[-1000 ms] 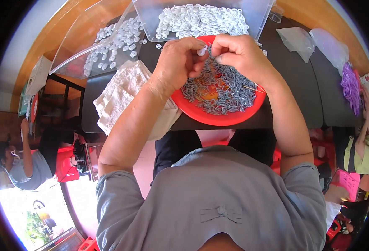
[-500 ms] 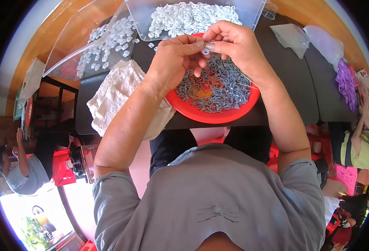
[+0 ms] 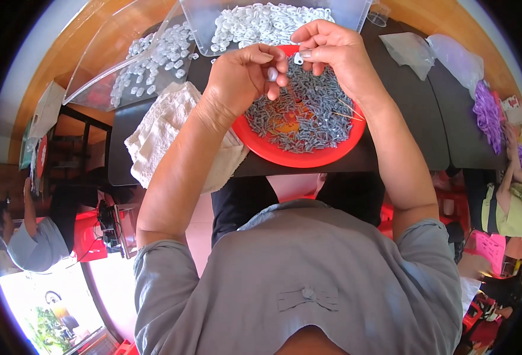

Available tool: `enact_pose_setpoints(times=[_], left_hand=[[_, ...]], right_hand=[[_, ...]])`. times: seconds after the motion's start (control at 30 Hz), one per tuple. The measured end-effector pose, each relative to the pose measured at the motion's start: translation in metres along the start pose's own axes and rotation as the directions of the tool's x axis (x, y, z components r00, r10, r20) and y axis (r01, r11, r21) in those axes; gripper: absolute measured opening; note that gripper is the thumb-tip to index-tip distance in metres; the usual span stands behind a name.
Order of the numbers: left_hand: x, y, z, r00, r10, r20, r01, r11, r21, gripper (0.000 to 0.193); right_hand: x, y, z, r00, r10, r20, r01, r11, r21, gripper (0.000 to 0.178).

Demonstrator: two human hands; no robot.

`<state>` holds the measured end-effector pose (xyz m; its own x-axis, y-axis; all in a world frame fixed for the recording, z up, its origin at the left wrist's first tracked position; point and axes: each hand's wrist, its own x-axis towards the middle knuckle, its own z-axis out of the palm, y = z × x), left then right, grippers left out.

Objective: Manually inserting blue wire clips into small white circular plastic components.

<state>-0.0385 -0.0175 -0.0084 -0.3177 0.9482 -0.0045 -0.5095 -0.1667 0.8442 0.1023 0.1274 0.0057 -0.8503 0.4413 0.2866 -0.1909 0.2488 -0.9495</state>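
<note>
My left hand (image 3: 240,80) is half curled over the left side of a red basin (image 3: 308,160), with a smooth white oval piece (image 3: 272,74) held among its fingers. My right hand (image 3: 343,56) pinches a small white plastic piece with a dark hole (image 3: 298,58) between thumb and forefinger, above the basin's far side. A short gap separates the two hands. Inside the basin lie many small slender grey pieces (image 3: 323,121), and two thin sticks (image 3: 348,113) rest at its right side. Behind the hands, a clear bin (image 3: 201,35) holds a heap of white pieces (image 3: 267,23).
A white towel (image 3: 166,127) lies left of the basin on the dark table (image 3: 406,118). Beyond it, a clear plastic sheet or tray (image 3: 98,77) carries more white pieces. Plastic bags (image 3: 411,53) and purple strands (image 3: 487,118) lie right. Other people sit at both sides.
My hands have parted from a fingertip-to-fingertip pinch, the left drawing leftward and the right slightly up. A white oval piece now shows in the left hand, a holed one in the right.
</note>
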Motion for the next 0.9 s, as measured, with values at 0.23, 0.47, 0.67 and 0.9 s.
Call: enact_pose_setpoints(times=[0.23, 0.47, 0.67, 0.9], left_hand=[[-0.004, 0.004, -0.001, 0.996, -0.061, -0.067, 0.084, 0.901, 0.426, 0.020], [-0.015, 0.016, 0.003, 1.000, 0.010, -0.019, 0.009, 0.594, 0.804, 0.018], [-0.015, 0.006, 0.015, 0.867, 0.455, 0.205, -0.410, 0.415, 0.812, 0.020], [-0.012, -0.008, 0.015, 0.846, 0.488, 0.217, -0.498, 0.573, 0.651, 0.016]], right_hand=[[-0.002, -0.004, -0.002, 0.999, 0.026, 0.022, -0.026, 0.999, 0.024, 0.021], [-0.003, -0.008, 0.001, 1.000, 0.009, 0.030, -0.008, 1.000, -0.013, 0.023], [-0.005, -0.007, 0.000, 0.996, 0.071, 0.045, -0.074, 0.996, 0.059, 0.027], [-0.004, -0.001, 0.002, 0.972, 0.179, 0.149, -0.221, 0.915, 0.338, 0.026]])
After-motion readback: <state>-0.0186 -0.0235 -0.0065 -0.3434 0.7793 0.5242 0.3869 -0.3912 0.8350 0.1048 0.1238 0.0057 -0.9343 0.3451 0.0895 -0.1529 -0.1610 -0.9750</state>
